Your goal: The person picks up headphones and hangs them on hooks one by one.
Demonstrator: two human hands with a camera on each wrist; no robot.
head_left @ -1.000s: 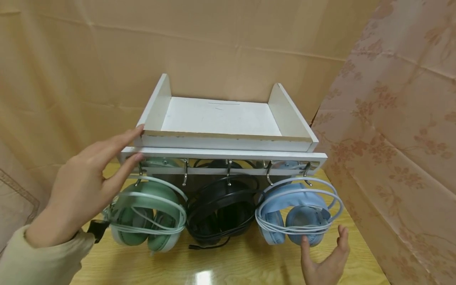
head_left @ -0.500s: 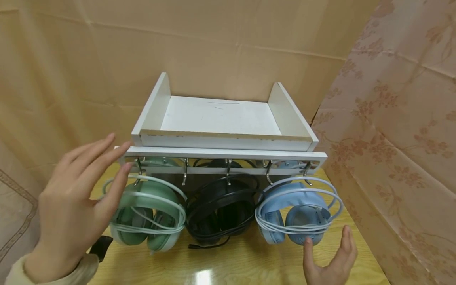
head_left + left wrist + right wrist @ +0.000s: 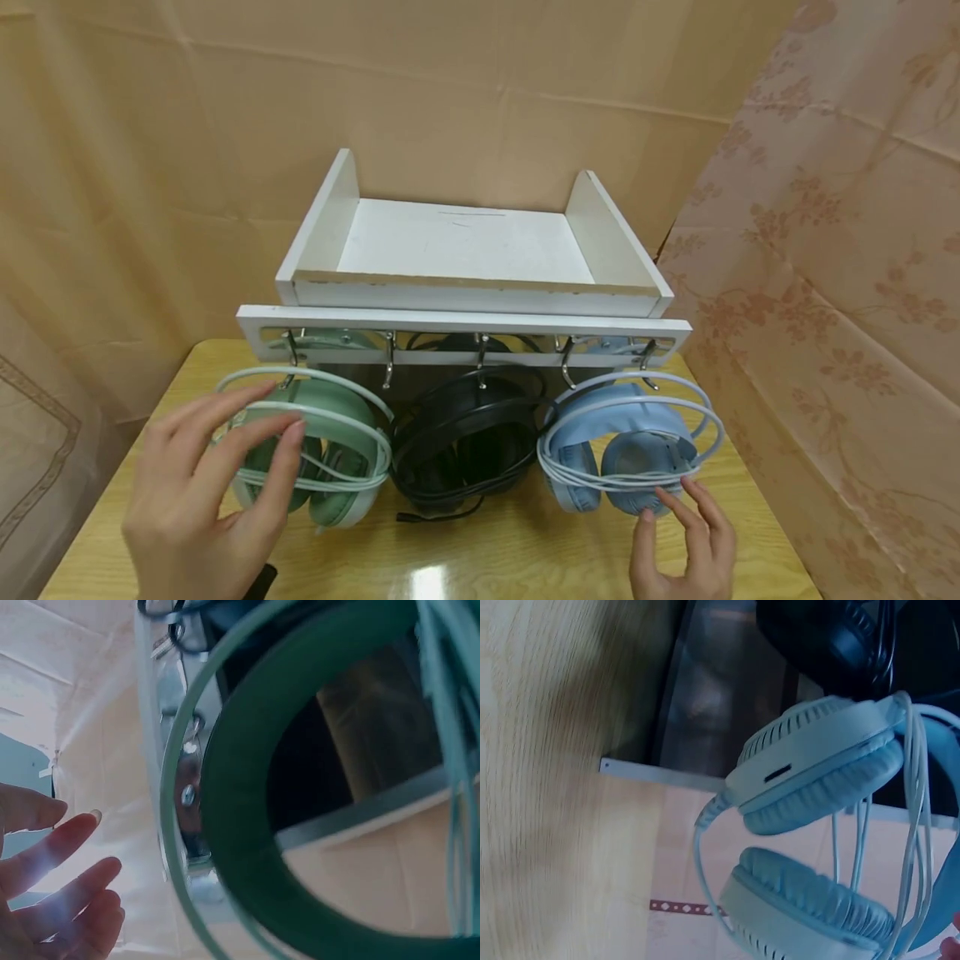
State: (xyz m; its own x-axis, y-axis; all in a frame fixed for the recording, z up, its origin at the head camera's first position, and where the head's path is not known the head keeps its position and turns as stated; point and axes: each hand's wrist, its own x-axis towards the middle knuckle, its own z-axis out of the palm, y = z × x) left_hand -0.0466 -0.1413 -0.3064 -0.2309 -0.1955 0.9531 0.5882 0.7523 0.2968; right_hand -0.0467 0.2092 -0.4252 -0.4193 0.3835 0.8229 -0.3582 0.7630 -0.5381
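Note:
Three headphones hang in a row from the metal hooks of a white rack: a green pair (image 3: 341, 417) at left, a black pair (image 3: 468, 417) in the middle and a light blue pair (image 3: 630, 404) at right. Each has its cable coiled around it. My left hand (image 3: 202, 500) is in front of the green headphones, thumb and fingers apart and holding nothing; in the left wrist view its fingers (image 3: 75, 889) are beside the green headband (image 3: 240, 780). My right hand (image 3: 686, 542) is low at the blue headphones, fingertips right at the cable bundle and lower ear cup.
The white rack (image 3: 465, 319) has a shelf (image 3: 465, 250) with raised sides on top. It stands on a wood-grain table (image 3: 510, 558). A beige curtain (image 3: 480, 100) hangs behind, and a pink floral cloth (image 3: 840, 333) covers the right side.
My left hand has left the rack's left end and come down in front of the green headphones. My right fingers have shifted closer to the blue headphones' cable.

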